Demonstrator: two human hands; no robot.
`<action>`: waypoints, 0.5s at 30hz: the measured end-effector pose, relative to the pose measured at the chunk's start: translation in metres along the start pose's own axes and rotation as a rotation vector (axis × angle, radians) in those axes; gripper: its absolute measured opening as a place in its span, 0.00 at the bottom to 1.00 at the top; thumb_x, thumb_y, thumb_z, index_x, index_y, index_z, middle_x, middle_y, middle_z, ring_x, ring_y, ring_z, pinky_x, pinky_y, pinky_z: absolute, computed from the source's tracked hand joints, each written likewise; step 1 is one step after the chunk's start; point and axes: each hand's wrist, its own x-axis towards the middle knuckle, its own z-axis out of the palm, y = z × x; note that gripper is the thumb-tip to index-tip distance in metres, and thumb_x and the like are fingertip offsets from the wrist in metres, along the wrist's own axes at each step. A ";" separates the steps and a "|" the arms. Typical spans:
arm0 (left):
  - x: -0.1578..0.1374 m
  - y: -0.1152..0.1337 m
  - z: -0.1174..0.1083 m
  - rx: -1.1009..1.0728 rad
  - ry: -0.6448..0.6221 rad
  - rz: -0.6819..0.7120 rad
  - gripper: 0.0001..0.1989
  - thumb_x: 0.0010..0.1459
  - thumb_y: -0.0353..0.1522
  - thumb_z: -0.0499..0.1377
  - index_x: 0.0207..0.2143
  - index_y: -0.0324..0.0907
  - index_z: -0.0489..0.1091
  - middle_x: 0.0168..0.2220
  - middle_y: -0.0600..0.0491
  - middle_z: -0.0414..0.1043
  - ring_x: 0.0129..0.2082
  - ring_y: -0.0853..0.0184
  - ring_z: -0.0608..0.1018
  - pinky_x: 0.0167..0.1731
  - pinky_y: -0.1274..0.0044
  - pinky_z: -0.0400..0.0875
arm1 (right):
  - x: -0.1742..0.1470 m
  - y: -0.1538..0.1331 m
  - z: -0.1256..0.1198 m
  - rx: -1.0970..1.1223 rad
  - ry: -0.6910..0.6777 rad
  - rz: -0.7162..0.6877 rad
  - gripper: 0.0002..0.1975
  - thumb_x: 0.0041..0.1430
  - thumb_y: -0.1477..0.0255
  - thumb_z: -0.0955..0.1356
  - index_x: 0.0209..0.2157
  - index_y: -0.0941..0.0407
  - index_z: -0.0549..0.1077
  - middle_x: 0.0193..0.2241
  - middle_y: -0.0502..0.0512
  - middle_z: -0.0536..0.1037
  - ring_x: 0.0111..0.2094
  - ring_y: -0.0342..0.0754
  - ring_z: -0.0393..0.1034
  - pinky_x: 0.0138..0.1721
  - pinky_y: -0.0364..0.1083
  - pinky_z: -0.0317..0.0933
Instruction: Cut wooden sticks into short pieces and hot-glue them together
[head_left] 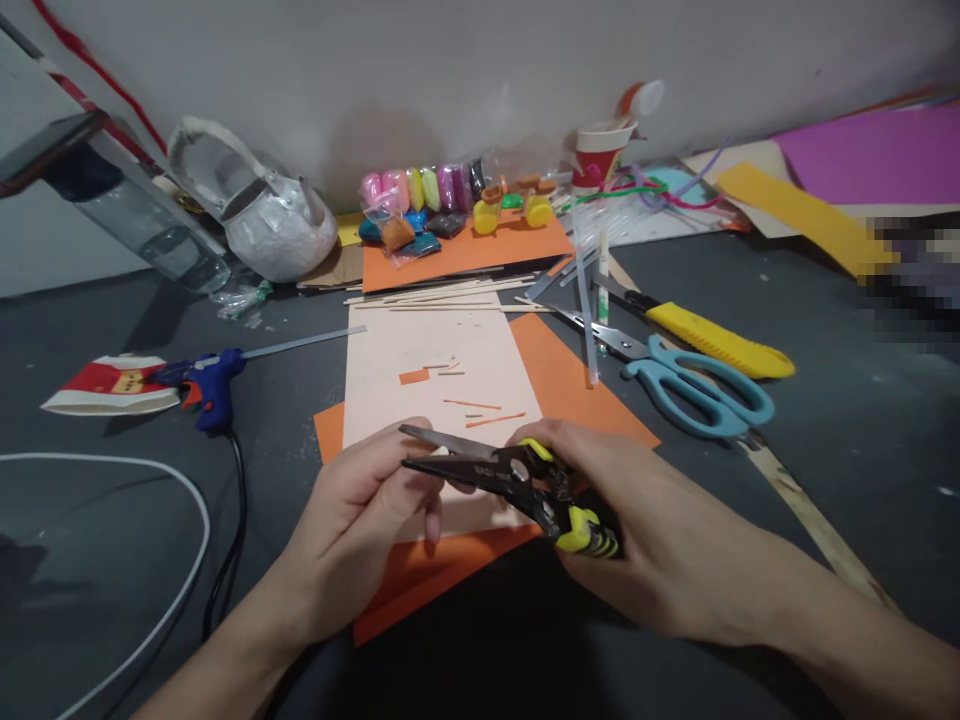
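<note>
1. Dark tabletop against a pale wall; mid-table, a cream sheet lies over orange card.
2. Black-and-yellow cutters are at the near centre, raised above the near part of the sheet, blades parted and pointing left.
3. Right hand: wrapped around the cutters' handles, grasping them firmly by the look of it.
4. Left hand: fingers curled just beside the blade tips, thumb near the index finger. Cannot tell whether anything is pinched there; blades and fingers hide the spot.
5. Handling, judged by eye: cutters stiff, moderately heavy for their size, weight probably towards the pivot. Blades likely smooth and sharp; handles look grippier. Best hold: far back on the handles, left fingertips clear of the blade gap.
6. On the sheet, beyond the hands: thin orange strips, probably very light and easily bent; lift by one end.
7. Right side: blue-handled scissors, with a yellow craft knife just beyond.
</note>
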 end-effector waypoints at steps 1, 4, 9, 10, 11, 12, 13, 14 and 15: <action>0.000 0.000 -0.001 -0.078 -0.022 -0.037 0.15 0.68 0.37 0.53 0.31 0.41 0.74 0.28 0.50 0.72 0.24 0.69 0.74 0.26 0.75 0.74 | 0.000 0.000 0.000 -0.004 -0.004 -0.002 0.15 0.47 0.80 0.64 0.38 0.54 0.65 0.30 0.51 0.74 0.28 0.48 0.66 0.27 0.44 0.57; -0.001 -0.001 -0.003 -0.255 -0.064 -0.139 0.15 0.65 0.40 0.56 0.33 0.40 0.76 0.33 0.47 0.74 0.23 0.69 0.75 0.21 0.77 0.75 | -0.002 0.001 0.000 -0.029 -0.019 -0.008 0.13 0.49 0.80 0.64 0.38 0.54 0.64 0.30 0.51 0.73 0.28 0.48 0.66 0.28 0.45 0.56; -0.002 0.000 -0.005 -0.340 -0.087 -0.193 0.15 0.65 0.41 0.57 0.31 0.41 0.76 0.32 0.49 0.75 0.19 0.73 0.73 0.18 0.80 0.72 | -0.005 0.004 -0.001 -0.069 -0.049 0.022 0.12 0.51 0.79 0.64 0.38 0.53 0.63 0.32 0.52 0.74 0.30 0.49 0.67 0.28 0.45 0.56; -0.002 0.000 -0.005 -0.359 -0.090 -0.208 0.15 0.65 0.40 0.57 0.31 0.41 0.76 0.31 0.50 0.74 0.19 0.73 0.73 0.18 0.80 0.72 | -0.005 0.005 -0.001 -0.077 -0.052 0.031 0.13 0.50 0.79 0.64 0.39 0.53 0.63 0.32 0.52 0.74 0.31 0.49 0.68 0.29 0.45 0.56; -0.003 0.000 -0.004 -0.379 -0.090 -0.227 0.15 0.65 0.39 0.57 0.31 0.41 0.76 0.30 0.51 0.73 0.18 0.74 0.73 0.17 0.81 0.71 | -0.006 0.005 -0.001 -0.087 -0.053 0.038 0.14 0.50 0.80 0.65 0.39 0.53 0.63 0.33 0.53 0.74 0.32 0.50 0.68 0.29 0.45 0.56; -0.003 -0.001 -0.004 -0.401 -0.094 -0.250 0.15 0.65 0.39 0.57 0.31 0.42 0.77 0.28 0.52 0.72 0.18 0.74 0.73 0.17 0.81 0.71 | -0.006 0.006 -0.001 -0.100 -0.049 0.044 0.15 0.49 0.80 0.65 0.40 0.53 0.63 0.34 0.53 0.75 0.32 0.50 0.68 0.29 0.45 0.57; -0.003 -0.001 -0.004 -0.419 -0.098 -0.272 0.14 0.65 0.39 0.57 0.31 0.42 0.77 0.26 0.53 0.71 0.18 0.74 0.72 0.17 0.81 0.70 | -0.006 0.006 -0.001 -0.114 -0.044 0.046 0.15 0.49 0.80 0.65 0.40 0.53 0.64 0.34 0.53 0.75 0.32 0.50 0.68 0.29 0.45 0.57; -0.003 -0.002 -0.003 -0.428 -0.101 -0.291 0.14 0.65 0.40 0.57 0.32 0.42 0.77 0.23 0.54 0.69 0.17 0.73 0.71 0.16 0.81 0.70 | -0.006 0.006 0.000 -0.130 -0.033 0.043 0.14 0.49 0.79 0.65 0.39 0.53 0.64 0.33 0.53 0.75 0.31 0.50 0.68 0.28 0.45 0.57; -0.003 -0.002 -0.003 -0.432 -0.100 -0.300 0.15 0.65 0.41 0.57 0.32 0.42 0.77 0.21 0.55 0.66 0.16 0.73 0.69 0.15 0.80 0.69 | -0.006 0.006 0.000 -0.144 -0.022 0.038 0.13 0.50 0.79 0.65 0.39 0.54 0.64 0.32 0.53 0.75 0.30 0.50 0.68 0.28 0.45 0.56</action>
